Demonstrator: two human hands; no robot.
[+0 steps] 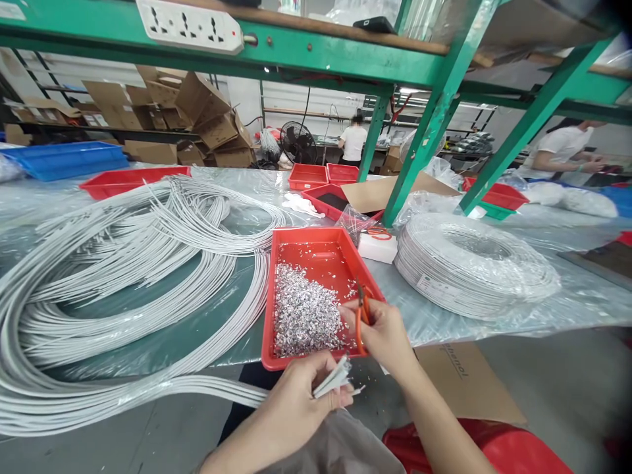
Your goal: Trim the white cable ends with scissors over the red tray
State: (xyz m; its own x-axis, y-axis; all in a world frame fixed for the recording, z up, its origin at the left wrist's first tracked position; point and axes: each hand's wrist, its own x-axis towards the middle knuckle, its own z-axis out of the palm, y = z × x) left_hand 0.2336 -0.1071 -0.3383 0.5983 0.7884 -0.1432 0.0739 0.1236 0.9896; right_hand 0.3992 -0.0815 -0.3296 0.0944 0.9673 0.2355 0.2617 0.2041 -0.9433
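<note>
My left hand (296, 401) grips a small bunch of white cable ends (333, 380) just below the near rim of a red tray (316, 242). My right hand (382, 336) holds orange-handled scissors (362, 315) over the tray's near right corner, blades pointing up and away. A heap of silvery cut scraps (303, 316) fills the tray's near half. The white cables trail left from my left hand into a big loose bundle of looped white cables (123, 276) spread over the plastic-covered table.
A wound coil of white cable (474, 263) sits to the right of the tray. Behind it are a green shelf post (424, 131), more red trays (323, 174), a second pair of scissors (378, 232) and a cardboard sheet (390, 191). Two people work in the background.
</note>
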